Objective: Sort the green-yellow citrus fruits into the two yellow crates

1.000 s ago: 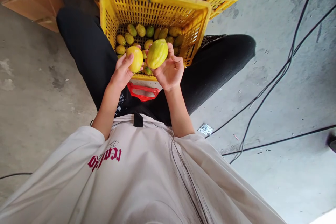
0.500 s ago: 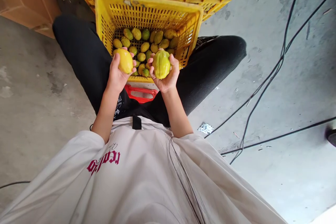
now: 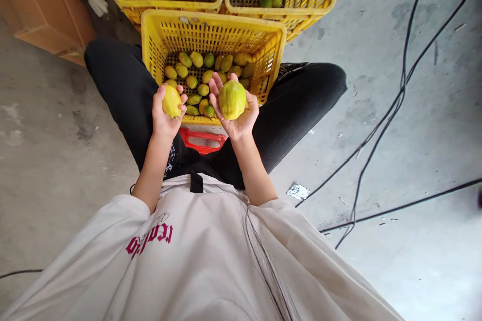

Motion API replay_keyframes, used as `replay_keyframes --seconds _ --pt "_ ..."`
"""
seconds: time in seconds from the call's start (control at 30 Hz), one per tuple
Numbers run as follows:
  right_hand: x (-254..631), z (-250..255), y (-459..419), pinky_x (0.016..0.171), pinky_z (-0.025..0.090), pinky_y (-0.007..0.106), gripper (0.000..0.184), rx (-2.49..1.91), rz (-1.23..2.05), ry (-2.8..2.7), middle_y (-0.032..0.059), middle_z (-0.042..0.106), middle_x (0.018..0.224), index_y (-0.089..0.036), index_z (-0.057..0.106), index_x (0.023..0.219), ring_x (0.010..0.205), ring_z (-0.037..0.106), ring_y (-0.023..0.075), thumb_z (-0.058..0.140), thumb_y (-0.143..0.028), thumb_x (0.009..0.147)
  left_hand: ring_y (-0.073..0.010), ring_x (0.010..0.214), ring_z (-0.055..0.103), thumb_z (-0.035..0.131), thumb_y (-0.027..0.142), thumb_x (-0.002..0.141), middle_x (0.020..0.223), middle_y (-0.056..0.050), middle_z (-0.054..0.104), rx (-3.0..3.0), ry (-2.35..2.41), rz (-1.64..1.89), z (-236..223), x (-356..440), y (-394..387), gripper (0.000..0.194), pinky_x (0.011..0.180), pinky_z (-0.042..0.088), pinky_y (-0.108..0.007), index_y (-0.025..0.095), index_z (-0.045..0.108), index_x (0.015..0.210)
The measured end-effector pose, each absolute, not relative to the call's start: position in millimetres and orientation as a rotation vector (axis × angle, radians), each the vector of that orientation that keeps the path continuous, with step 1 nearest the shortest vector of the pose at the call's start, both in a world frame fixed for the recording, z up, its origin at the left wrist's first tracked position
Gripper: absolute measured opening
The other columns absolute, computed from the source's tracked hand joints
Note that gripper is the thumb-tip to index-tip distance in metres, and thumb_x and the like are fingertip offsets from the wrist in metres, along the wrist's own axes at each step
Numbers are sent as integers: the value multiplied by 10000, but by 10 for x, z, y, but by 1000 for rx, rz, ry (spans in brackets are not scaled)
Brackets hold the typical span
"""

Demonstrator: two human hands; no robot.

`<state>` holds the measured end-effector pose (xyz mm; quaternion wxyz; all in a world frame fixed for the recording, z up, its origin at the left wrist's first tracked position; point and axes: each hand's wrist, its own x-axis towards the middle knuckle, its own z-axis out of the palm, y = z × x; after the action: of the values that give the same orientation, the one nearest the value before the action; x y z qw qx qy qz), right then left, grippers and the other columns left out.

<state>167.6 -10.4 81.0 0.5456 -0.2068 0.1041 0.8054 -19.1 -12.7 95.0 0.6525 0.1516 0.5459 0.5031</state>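
My left hand [image 3: 163, 116] is closed around a yellow fruit [image 3: 171, 101], palm up. A larger yellow-green ribbed fruit [image 3: 232, 99] rests in my right hand [image 3: 236, 115], cupped in the palm with the fingers curled up behind it. Both hands hover over the near edge of a yellow plastic crate [image 3: 211, 25] that stands between my knees and holds several small yellow and green fruits [image 3: 196, 83].
Two more yellow crates [image 3: 165, 5] [image 3: 312, 5] with a few green fruits stand behind the first. A brown cardboard box [image 3: 41, 10] is at the far left. A red plastic piece [image 3: 203, 140] lies under me. Black cables [image 3: 376, 135] cross the concrete floor on the right.
Both hands have dropped slightly and drawn apart. The right hand has turned its fruit upright in the palm; the left fruit sits lower in the fingers. The camera tilted up a little.
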Motion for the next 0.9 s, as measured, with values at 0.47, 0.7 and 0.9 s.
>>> replay_keyframes --seconds 0.47,0.7,0.9 --pt "1716 674 -124 728 673 370 134 -685 1852 286 -37 749 930 -316 639 960 936 720 194 608 -402 863 -130 541 592 499 699 958 712 -13 586 289 1118 1002 1011 -244 -162 477 385 410 -218 249 620 856" --pt "1656 764 -101 822 689 447 213 -670 1810 349 7 782 1090 -304 679 1024 1087 741 222 584 -313 834 -231 871 771 518 642 952 945 -70 738 298 1051 1032 1014 -118 -167 445 604 598 -283 236 679 1039" --pt "1672 770 -94 811 700 391 187 -669 1831 363 6 772 1032 -286 653 992 1073 742 201 642 -416 859 -169 854 741 803 502 795 1039 -32 732 473 959 1085 938 -83 -227 436 684 575 -248 279 702 1157"
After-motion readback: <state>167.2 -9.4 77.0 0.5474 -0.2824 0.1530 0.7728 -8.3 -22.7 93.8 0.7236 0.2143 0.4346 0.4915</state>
